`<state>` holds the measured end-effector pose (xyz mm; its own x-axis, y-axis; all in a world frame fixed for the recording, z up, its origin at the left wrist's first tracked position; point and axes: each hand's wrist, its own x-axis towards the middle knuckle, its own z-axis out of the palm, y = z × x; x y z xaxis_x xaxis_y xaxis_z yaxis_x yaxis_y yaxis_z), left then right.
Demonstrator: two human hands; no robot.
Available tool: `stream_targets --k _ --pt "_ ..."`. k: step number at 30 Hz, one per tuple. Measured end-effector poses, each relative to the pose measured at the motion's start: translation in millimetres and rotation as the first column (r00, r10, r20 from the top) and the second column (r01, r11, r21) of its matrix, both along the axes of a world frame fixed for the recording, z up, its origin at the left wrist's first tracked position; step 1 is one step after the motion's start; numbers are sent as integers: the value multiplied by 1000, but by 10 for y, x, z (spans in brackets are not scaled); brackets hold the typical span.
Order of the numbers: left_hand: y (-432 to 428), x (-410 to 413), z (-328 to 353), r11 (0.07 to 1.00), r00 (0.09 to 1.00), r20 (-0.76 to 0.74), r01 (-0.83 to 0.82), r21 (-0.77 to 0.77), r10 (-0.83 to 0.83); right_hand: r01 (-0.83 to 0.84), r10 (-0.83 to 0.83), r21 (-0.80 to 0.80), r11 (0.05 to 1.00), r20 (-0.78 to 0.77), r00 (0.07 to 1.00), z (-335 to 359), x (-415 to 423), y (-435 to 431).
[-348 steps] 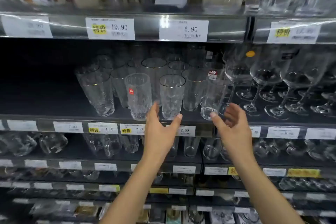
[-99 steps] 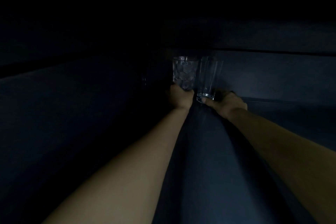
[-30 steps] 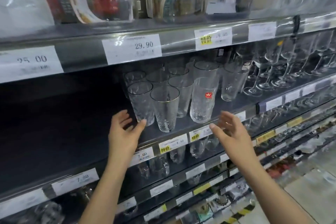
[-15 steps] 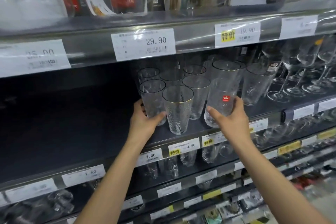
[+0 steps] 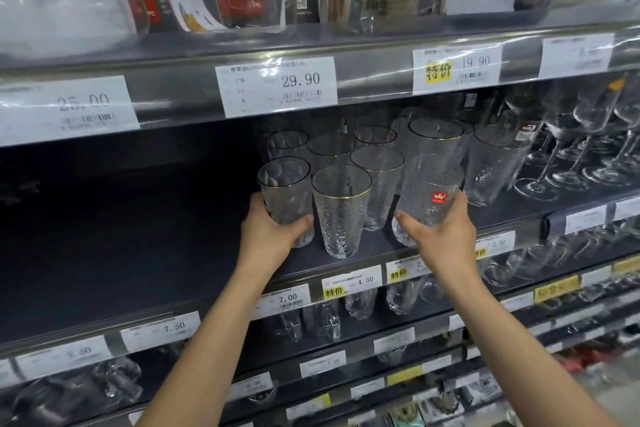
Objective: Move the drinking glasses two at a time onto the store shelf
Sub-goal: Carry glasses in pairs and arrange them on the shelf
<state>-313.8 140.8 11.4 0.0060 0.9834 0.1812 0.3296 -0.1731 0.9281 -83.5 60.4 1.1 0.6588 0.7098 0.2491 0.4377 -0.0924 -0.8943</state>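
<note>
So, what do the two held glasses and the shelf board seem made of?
Left glass, held by the left hand: clear glass, dimpled; the shelf shows through. Red-sticker glass, in the right hand: clear textured glass, glossy highlights. Shelf board: dark, matt; perhaps painted metal, I cannot tell.

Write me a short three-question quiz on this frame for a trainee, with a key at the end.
1. True or false: the left hand and the right hand each grip a glass.
2. The glass with the red sticker is gripped by: A) the left hand, B) the right hand, C) neither hand.
3. Fill in: the wine glasses stand to the ___ of the gold-rimmed glass.

Key: 1 true; 2 B; 3 right.
</note>
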Motion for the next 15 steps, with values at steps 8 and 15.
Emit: stream_targets --k 8,15 --pt "-319 -388 120 997 996 72 -48 54 44 -39 46 234 971 -25 999 197 -190 -317" --pt "-753 -850 228 991 992 74 -105 87 99 -225 253 377 899 -25 967 350 -703 -767"
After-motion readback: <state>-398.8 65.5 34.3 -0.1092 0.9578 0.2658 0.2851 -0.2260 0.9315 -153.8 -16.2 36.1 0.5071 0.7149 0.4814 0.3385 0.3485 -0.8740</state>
